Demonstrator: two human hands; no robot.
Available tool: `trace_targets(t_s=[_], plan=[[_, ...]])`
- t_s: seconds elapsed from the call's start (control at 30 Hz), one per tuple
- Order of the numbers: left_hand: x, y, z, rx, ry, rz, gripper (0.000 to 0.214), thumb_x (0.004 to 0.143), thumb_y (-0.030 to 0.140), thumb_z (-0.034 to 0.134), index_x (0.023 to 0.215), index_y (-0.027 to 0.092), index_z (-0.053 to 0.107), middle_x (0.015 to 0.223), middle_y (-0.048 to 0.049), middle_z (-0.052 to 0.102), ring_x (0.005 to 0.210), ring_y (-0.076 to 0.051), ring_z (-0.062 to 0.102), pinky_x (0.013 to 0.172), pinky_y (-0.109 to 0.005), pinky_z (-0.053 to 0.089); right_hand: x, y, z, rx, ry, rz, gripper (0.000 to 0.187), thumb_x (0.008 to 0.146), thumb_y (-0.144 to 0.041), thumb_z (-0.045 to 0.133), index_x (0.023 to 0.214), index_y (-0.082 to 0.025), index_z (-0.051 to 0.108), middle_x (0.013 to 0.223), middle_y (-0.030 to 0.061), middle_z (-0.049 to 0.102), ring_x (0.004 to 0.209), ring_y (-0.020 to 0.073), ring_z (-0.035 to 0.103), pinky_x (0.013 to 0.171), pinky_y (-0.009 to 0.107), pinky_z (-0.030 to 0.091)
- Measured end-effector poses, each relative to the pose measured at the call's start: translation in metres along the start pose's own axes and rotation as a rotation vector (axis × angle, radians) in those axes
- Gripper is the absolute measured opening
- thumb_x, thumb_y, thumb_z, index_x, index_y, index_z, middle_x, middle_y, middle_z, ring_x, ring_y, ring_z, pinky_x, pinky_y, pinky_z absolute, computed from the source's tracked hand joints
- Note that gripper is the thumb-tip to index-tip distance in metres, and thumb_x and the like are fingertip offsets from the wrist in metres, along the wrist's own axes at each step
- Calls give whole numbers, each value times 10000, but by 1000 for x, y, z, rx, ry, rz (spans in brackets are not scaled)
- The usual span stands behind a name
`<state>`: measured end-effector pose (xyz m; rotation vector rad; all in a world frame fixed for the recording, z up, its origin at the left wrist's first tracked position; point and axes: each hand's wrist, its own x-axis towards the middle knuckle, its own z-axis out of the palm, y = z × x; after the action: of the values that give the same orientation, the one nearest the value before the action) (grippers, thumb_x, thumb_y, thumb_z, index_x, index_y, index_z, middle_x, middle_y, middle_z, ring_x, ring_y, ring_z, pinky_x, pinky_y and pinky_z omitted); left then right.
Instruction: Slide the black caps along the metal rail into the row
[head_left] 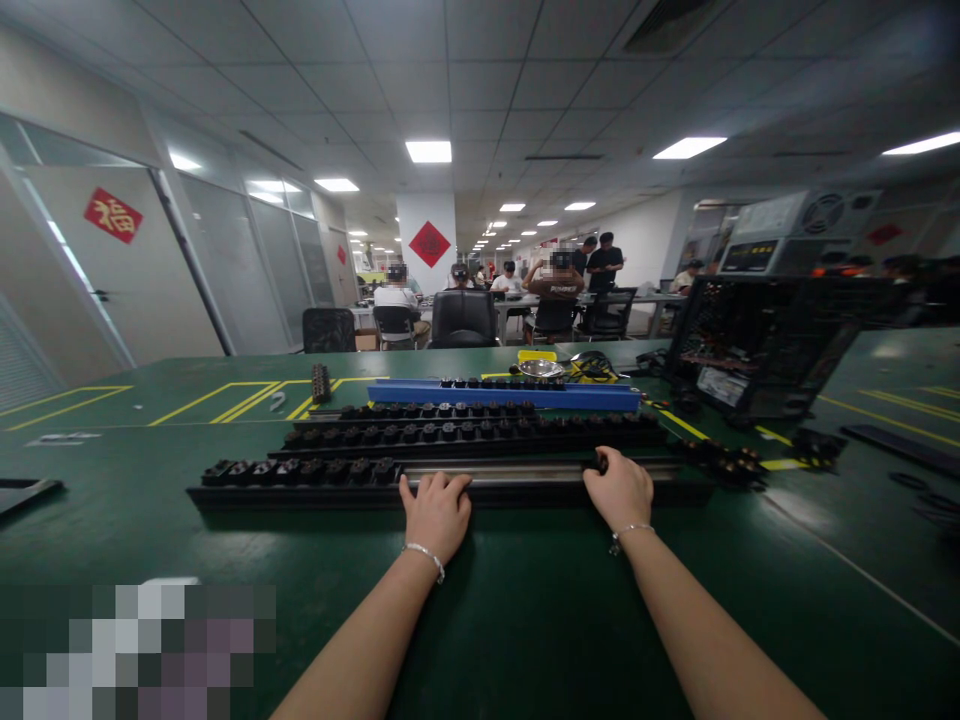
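Observation:
A long black rail (517, 492) with a bright metal channel lies across the green table in front of me. Black round-topped parts (300, 470) fill its left portion in a row. My left hand (436, 515) grips the rail's near edge, fingers curled over it just right of that row. Farther right, my right hand (622, 490) is closed at the channel, pinching a small black part (601, 462) mostly hidden by the fingers. Behind stand more black rails (465, 433) carrying similar parts, and a blue rail (502, 396) partly filled with them.
Loose black parts (724, 462) lie beyond the rail's right end. An opened computer case (757, 345) stands at the right rear, a metal bowl (541, 369) at the back. A short black strip (321, 382) stands back left. Blurred squares cover the lower left. People sit farther off.

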<state>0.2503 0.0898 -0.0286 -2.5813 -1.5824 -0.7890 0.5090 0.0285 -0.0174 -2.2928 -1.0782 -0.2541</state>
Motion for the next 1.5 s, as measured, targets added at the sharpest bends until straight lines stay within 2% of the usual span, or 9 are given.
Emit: trace_targets(t_s=[0.8, 1.5], plan=[[0, -1, 1, 7, -1, -6, 302, 846, 291, 428, 1074, 346, 619, 966, -10, 631, 1013, -213, 511, 1060, -619, 61, 2, 2, -3, 6, -34, 21, 430, 736, -263, 449, 1139, -184, 578, 1045, 85, 640, 1016, 238, 549, 907, 383, 368], [0, 0, 1, 7, 1, -7, 307, 847, 294, 424, 1075, 353, 622, 966, -10, 633, 1015, -215, 513, 1063, -617, 54, 9, 18, -8, -24, -5, 58, 442, 725, -280, 451, 1132, -170, 587, 1024, 97, 644, 979, 245, 564, 908, 384, 380]])
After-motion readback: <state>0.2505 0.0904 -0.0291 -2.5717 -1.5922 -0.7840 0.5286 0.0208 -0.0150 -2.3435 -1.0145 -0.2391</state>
